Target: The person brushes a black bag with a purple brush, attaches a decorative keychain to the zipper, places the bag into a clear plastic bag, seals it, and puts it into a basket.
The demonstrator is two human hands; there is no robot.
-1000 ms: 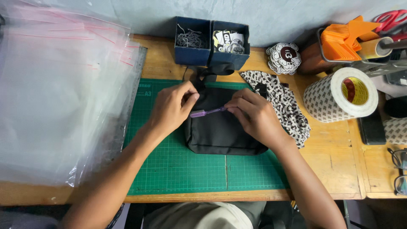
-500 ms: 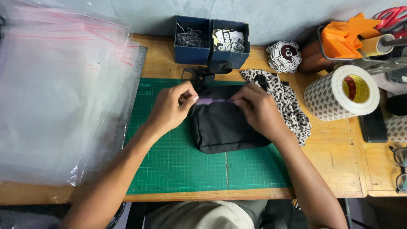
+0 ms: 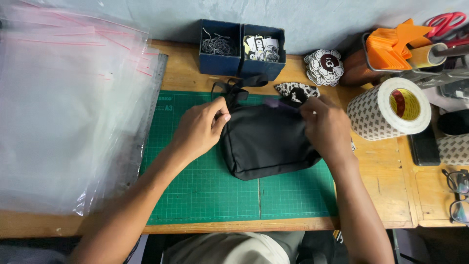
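A black fabric pouch (image 3: 266, 142) lies on the green cutting mat (image 3: 205, 190), its black strap (image 3: 237, 88) bunched at the far edge. My left hand (image 3: 200, 128) pinches the pouch's upper left corner. At the upper right corner my right hand (image 3: 326, 128) grips the pouch together with a thin purple piece (image 3: 277, 103) that runs along the top edge. A black-and-white patterned cloth (image 3: 295, 90) shows behind my right hand, mostly hidden.
A stack of clear plastic bags (image 3: 63, 112) covers the table's left side. Two dark blue boxes (image 3: 242, 49) stand at the back. A big roll of patterned tape (image 3: 388, 110), round stickers (image 3: 323, 66), orange items, red scissors (image 3: 444, 22) and glasses (image 3: 457, 195) crowd the right.
The pouch has swung round and spread wider on the mat, hiding more of the patterned cloth. My hands have moved apart to its two upper corners, the right one carrying the purple piece rightward.
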